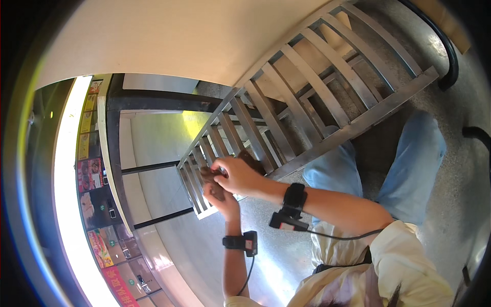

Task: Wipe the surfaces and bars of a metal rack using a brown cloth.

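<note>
A crumpled brown piece, probably cloth (212, 178), is gripped between my two hands at the near left end of a slatted metal rack (291, 103). My right hand (241, 176) pinches it from above with thumb and fingers. From below, my left hand (224, 203) curls its fingers around its lower part. Another dark brown patch (252, 162) shows on the rack's slats just behind my right hand; whether it belongs to the same piece I cannot tell. Black straps with small cabled devices wrap both wrists.
A large beige panel (153, 42) rises along the rack's far side. Dark metal framing (161, 100) stands left of it. Lockers bearing writing (134, 268) line the left, beside a bright light strip (73, 172). My jeans-clad legs (410, 165) are close to the rack's near rail. Black curved tubing (447, 50) lies at the upper right.
</note>
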`<state>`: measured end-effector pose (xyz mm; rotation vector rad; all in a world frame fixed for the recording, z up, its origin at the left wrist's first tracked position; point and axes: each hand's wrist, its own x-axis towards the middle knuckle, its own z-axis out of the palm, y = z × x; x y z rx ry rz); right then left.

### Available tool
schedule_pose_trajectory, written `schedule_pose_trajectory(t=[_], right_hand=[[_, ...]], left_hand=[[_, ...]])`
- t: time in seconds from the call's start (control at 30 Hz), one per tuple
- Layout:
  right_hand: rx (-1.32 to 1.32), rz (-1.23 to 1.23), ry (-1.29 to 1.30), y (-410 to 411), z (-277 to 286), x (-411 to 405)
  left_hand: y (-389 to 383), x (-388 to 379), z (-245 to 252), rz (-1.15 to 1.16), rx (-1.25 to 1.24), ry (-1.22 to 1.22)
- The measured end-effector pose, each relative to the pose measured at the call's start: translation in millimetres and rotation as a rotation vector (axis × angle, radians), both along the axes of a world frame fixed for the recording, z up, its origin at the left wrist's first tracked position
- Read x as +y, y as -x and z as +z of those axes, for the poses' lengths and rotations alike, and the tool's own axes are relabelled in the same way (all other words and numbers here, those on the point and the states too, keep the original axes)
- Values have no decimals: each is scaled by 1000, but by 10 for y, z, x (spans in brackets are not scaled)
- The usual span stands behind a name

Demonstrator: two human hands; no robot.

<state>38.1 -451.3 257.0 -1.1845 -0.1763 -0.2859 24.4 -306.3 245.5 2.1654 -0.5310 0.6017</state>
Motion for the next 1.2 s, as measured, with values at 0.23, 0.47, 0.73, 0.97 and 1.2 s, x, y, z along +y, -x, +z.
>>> schedule_pose_trajectory(t=[0.23,0.47,0.73,0.97,1.2], right_hand=[[24,-765,1189,-221,-83,-2259],[296,-1196,1640,93,-358,-3878],[446,-954,1390,360,-416,-4094],[296,-961,1323,315,-463,-4055],[306,-958,1351,350,-474,-4131]], left_hand=[[-909,-756,901,-107,-127,-690],[-1545,-1072,380,-400,-80,-1366],[-1418,-910,375,-538,-2,-1513],[-1550,-808,544,-724,-147,-1529],[-1623,-875,444,-724,-43,-1524]])
